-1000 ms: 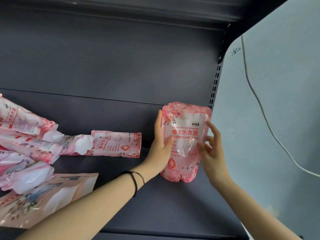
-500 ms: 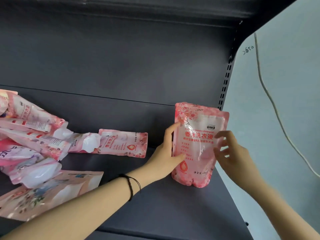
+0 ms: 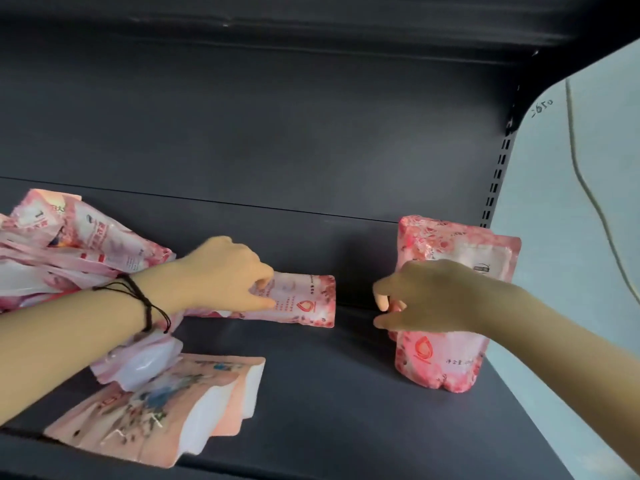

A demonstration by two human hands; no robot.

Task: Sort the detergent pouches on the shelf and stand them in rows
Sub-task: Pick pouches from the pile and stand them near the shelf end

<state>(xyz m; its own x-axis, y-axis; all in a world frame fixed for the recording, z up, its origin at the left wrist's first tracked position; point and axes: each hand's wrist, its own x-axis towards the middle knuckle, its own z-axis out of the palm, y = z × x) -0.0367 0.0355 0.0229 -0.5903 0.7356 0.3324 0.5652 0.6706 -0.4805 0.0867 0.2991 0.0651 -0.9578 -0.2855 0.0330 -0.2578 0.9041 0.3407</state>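
Observation:
A pink flowered detergent pouch (image 3: 446, 362) stands upright at the right end of the dark shelf (image 3: 329, 403). My right hand (image 3: 433, 299) hovers in front of its middle with fingers loosely curled, pointing left and holding nothing. A second pink pouch (image 3: 304, 301) lies flat at the shelf's back centre. My left hand (image 3: 221, 275) reaches over it and pinches its left part between thumb and fingers. Several more pink pouches lie in a heap (image 3: 86, 244) at the left.
A peach-coloured pouch (image 3: 156, 410) lies flat at the shelf's front left, a whitish pouch (image 3: 145, 362) just behind it. The slotted shelf upright (image 3: 495, 188) and a pale wall (image 3: 571, 254) with a hanging cable bound the right side.
Both hands have left the standing pouch, which stays upright. My left hand moved left onto the lying pouch; my right hand shifted left across the standing pouch's front.

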